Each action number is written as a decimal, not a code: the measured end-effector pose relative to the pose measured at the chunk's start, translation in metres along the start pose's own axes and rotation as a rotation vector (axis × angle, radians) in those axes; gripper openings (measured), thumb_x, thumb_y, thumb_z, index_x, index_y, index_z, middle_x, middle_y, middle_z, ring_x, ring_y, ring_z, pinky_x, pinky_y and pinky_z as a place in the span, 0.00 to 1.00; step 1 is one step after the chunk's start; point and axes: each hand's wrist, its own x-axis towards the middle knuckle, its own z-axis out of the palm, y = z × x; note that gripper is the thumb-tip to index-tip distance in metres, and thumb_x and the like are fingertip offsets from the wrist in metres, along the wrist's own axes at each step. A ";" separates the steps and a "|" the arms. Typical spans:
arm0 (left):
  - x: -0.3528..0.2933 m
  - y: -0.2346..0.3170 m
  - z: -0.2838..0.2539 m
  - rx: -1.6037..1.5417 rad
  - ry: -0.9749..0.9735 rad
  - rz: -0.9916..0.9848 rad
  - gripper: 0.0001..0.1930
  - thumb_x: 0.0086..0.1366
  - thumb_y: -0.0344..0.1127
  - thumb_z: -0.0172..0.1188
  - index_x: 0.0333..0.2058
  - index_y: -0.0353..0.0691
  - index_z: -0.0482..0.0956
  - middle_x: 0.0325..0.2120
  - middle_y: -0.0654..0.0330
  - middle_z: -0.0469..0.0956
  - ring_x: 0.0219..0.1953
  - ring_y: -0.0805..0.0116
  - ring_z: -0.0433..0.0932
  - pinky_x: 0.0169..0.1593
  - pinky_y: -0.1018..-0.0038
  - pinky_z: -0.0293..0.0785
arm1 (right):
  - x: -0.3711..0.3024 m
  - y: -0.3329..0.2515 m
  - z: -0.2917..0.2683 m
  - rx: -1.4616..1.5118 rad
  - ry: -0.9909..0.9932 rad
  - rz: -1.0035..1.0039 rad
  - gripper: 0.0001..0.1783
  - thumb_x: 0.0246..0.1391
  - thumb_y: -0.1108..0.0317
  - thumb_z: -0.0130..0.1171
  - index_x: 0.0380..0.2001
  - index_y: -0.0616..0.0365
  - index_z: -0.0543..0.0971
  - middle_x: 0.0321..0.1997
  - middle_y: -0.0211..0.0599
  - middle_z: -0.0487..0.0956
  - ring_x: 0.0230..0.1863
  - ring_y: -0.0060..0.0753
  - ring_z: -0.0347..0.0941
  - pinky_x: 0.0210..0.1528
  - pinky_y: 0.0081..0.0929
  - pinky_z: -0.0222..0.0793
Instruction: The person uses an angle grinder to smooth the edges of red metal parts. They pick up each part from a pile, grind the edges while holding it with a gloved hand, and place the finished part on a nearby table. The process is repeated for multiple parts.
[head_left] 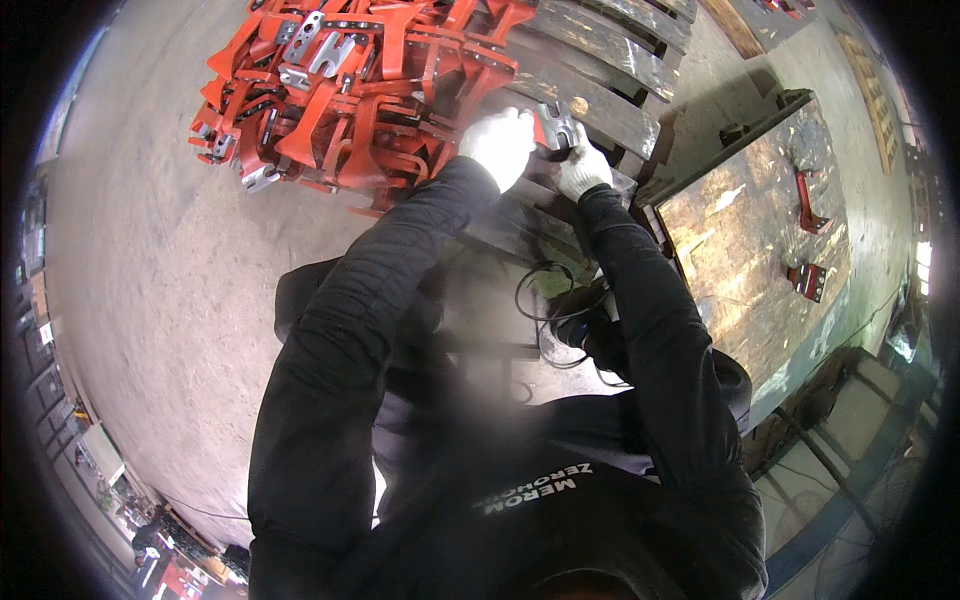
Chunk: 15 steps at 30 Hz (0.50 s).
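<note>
Out in front of me, both hands wear white gloves. My right hand (583,170) is closed on the bare silver, notched end of a red metal bracket (556,126). A bit of the bracket's red body shows between the hands. My left hand (499,147) is closed at that red side, its fingertips partly hidden, and appears to grip it too. Just left of my left hand rises a large heap of red metal brackets (365,100), several with bare silver ends. The held bracket is above the slats of a wooden pallet (590,65).
On my right stands a worn wooden-topped table (745,235) with a raised metal edge. A red bracket (808,205) and a dark red block with holes (806,282) lie on it. A black cable (530,300) loops below my right forearm. Concrete floor (150,200) extends to the left.
</note>
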 end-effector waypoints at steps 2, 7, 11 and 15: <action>0.010 0.010 -0.002 -0.028 -0.042 -0.009 0.16 0.65 0.37 0.57 0.48 0.36 0.76 0.36 0.48 0.80 0.37 0.49 0.82 0.40 0.57 0.80 | 0.030 0.045 0.024 -0.075 0.061 -0.086 0.44 0.50 0.47 0.69 0.66 0.53 0.67 0.59 0.41 0.78 0.57 0.39 0.77 0.61 0.31 0.70; 0.000 0.001 -0.004 0.002 -0.057 -0.040 0.14 0.65 0.37 0.56 0.46 0.37 0.77 0.36 0.49 0.80 0.36 0.49 0.83 0.39 0.57 0.80 | 0.003 0.005 0.007 -0.232 -0.037 -0.137 0.48 0.44 0.51 0.78 0.65 0.55 0.68 0.52 0.38 0.84 0.51 0.37 0.80 0.57 0.28 0.73; 0.006 0.005 -0.002 0.008 -0.047 -0.021 0.13 0.66 0.37 0.56 0.45 0.37 0.76 0.35 0.49 0.80 0.36 0.48 0.83 0.40 0.56 0.80 | -0.040 -0.020 -0.025 -0.235 -0.161 0.054 0.50 0.41 0.50 0.76 0.67 0.53 0.66 0.45 0.43 0.86 0.49 0.44 0.82 0.55 0.34 0.76; 0.008 0.006 -0.003 0.013 -0.063 -0.029 0.13 0.66 0.38 0.57 0.45 0.37 0.77 0.35 0.49 0.81 0.35 0.48 0.83 0.40 0.56 0.80 | -0.079 -0.033 -0.043 -0.267 -0.164 0.028 0.54 0.37 0.45 0.75 0.68 0.50 0.67 0.52 0.57 0.83 0.57 0.54 0.79 0.61 0.39 0.74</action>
